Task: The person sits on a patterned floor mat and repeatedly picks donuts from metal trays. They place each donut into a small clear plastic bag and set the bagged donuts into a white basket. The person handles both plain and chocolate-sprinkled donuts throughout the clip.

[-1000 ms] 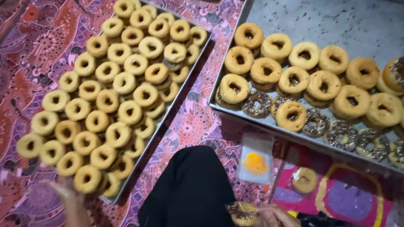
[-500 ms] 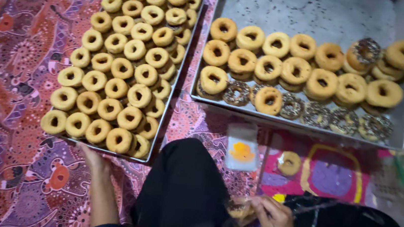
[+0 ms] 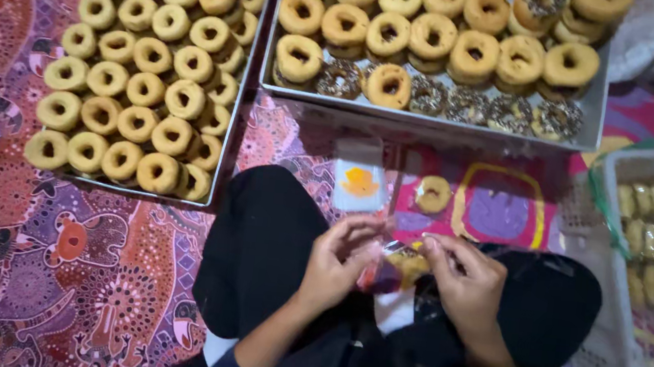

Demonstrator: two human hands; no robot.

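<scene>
Both hands have come together since a moment ago: the left hand [image 3: 343, 262], earlier down by the tray of plain doughnuts [image 3: 145, 67], now joins the right hand [image 3: 466, 283], fingers of both pinched on a clear plastic packet [image 3: 391, 271] above the lap. Its crinkly film seemingly wraps a doughnut. One loose ring doughnut [image 3: 433, 194] and a flat empty packet [image 3: 359, 185] lie near on the patterned cloth [image 3: 52, 260], below the metal tray of glazed doughnuts [image 3: 438, 49].
</scene>
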